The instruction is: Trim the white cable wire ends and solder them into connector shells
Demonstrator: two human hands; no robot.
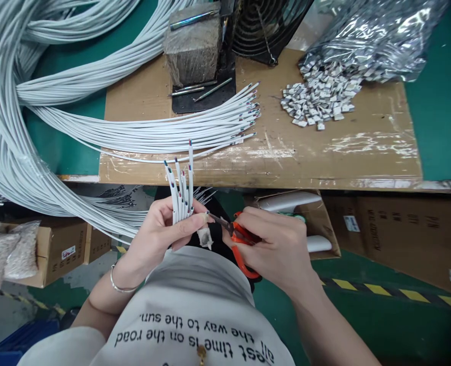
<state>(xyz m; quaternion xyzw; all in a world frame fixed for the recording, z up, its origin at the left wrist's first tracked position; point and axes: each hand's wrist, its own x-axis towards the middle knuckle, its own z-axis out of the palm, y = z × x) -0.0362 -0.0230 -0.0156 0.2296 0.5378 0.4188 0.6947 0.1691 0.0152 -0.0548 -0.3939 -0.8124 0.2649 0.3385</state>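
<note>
My left hand (168, 223) is closed round a small bunch of white cables (180, 195), whose cut ends point up and show coloured wires inside. A crumpled whitish scrap (205, 237) hangs just below its thumb and fingers. My right hand (277, 244) grips orange-handled scissors (242, 249). Their blades reach left to my left thumb and fingertips; the very tips are partly hidden there. Behind the hands, a larger bundle of white cables (164, 132) lies across the cardboard sheet (279, 157) with its cut ends to the right.
Small white pieces (324, 94) spill from a silvery plastic bag (378, 40). A metal block (193, 48) with thin rods and a black fan (267, 25) stand at the back. Thick cable coils (4, 101) hang over the table's left edge. Cardboard boxes (393, 229) stand below.
</note>
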